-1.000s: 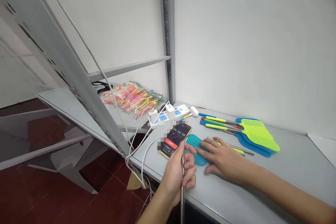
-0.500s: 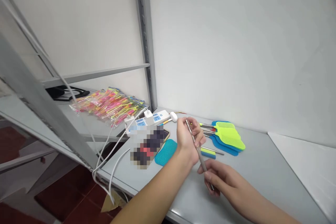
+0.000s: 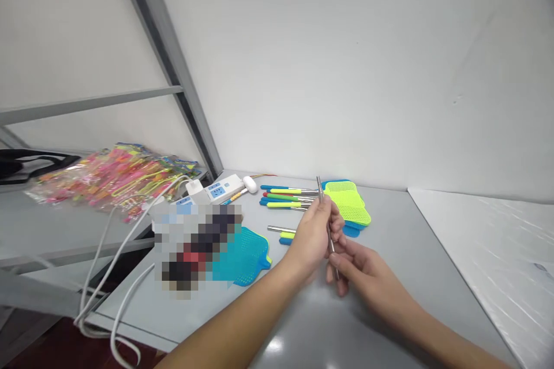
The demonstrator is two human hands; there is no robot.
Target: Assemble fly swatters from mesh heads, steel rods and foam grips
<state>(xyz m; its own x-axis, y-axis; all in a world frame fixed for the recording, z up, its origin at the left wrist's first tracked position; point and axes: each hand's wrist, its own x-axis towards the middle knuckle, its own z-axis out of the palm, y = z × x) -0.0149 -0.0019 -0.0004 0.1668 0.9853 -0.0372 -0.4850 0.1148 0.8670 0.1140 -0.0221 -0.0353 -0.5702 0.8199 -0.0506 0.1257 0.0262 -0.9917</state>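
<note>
A thin silver metal rod (image 3: pixel 319 185) stands at a slant above the table, held in both hands. My left hand (image 3: pixel 312 232) is closed around its upper part, with the tip sticking out above the thumb. Lower down, my right hand (image 3: pixel 359 265) pinches the rod near its bottom end between thumb and fingers. Behind my hands lies a stack of fly swatters with yellow-green heads (image 3: pixel 348 202) and blue ones beneath, their coloured handles (image 3: pixel 283 198) pointing left. Left of my left wrist are a loose metal rod (image 3: pixel 277 229), yellow and blue handles, and a teal swatter head (image 3: pixel 249 251).
A pixelated phone-like patch (image 3: pixel 194 256) covers the table's left side. Beyond it are a white power strip (image 3: pixel 223 189) with cables (image 3: pixel 119 253) and a small white case (image 3: pixel 250 184). Bright plastic-wrapped items (image 3: pixel 121 176) lie by the shelf post (image 3: pixel 173 57). A white sheet (image 3: pixel 485 242) lies at right.
The view has swung right, so the table things appear farther left. My hands have come closer together on the rod, and its upper tip now sticks out above my left hand.
</note>
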